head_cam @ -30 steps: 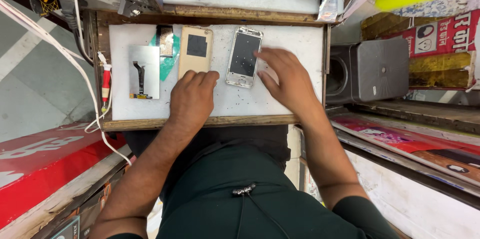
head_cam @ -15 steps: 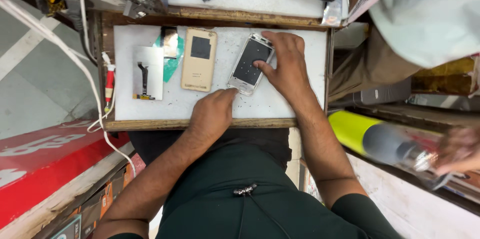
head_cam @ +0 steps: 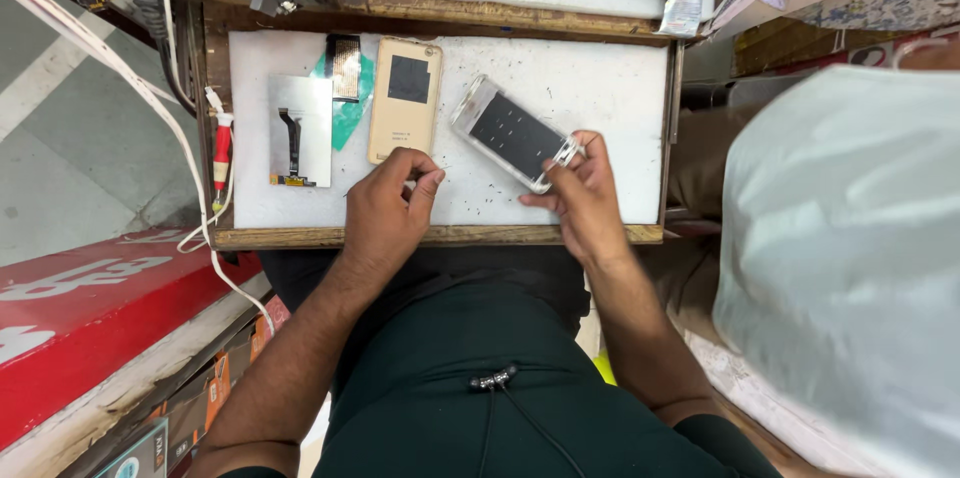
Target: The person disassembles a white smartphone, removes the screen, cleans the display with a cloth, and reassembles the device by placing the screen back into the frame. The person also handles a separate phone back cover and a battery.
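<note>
On the white bench (head_cam: 560, 68), going left to right: a red-handled tool (head_cam: 221, 153) lies at the left edge, then a silver display panel (head_cam: 299, 130) with its flex cable, then a gold phone back cover (head_cam: 404, 100) lying upright. The left hand (head_cam: 385, 213) rests just below that cover, fingers pinched together — whether they hold a tiny part cannot be told. Further right, the opened phone (head_cam: 513, 133) lies on the bench, its long axis slanting from upper left down to lower right. The right hand (head_cam: 585, 198) is the nearer one — its grip pinches the phone's lower right end.
</note>
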### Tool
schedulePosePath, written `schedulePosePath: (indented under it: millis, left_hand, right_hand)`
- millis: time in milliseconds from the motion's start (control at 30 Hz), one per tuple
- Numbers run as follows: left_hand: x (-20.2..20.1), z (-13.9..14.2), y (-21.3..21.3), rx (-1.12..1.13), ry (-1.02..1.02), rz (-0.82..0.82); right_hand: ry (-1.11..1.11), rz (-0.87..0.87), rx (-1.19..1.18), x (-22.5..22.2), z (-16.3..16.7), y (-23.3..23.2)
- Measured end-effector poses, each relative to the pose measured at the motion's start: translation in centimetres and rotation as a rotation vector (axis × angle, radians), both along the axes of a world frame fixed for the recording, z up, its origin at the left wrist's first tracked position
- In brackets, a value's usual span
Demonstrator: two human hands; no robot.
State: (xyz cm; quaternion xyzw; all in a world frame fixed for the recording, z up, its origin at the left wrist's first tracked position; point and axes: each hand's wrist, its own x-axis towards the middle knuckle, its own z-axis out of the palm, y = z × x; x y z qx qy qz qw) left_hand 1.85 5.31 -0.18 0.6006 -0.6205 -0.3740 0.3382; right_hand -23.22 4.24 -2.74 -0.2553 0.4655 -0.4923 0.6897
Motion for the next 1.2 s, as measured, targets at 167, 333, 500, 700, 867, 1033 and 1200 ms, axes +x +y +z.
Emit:
schedulePosePath:
  millis: [167,333,500,700,867,1033,1200]
  left_hand:
    - [0.4,-1.0,-0.5,-0.002,0.186,0.009]
    - [0.1,-1.5,-1.6,0.110,0.312,-0.040]
    - [-0.7,-1.7,-3.1,0.096,0.348,-0.076]
    - [-2.1,-1.4,-5.0,-0.053,-0.062,-0.091]
    - [-2.4,-1.4,-6.1,-0.133,-0.221,-0.113]
    - [-2.6,-2.3,-7.1,-0.143,-0.180,0.030]
    - [-3.3,-3.1,-7.1,-0.131,-0.204,0.057]
  right_hand:
    - [0.089,0.066,0.064,1.7,0.2,2.1]
    - [0.115,0.130,0.034,1.6,0.4,2.4]
    - [0.141,0.158,-0.013,1.4,-0.2,2.3]
    - [0.137,0.171,0.028,1.2,0.1,2.2]
    - [0.199,0.174,0.015,1.6,0.5,1.9]
    - [0.277,0.220,-0.027,1.8,0.5,2.3]
    - [0.451,0.296,-0.017,1.9,1.0,2.8]
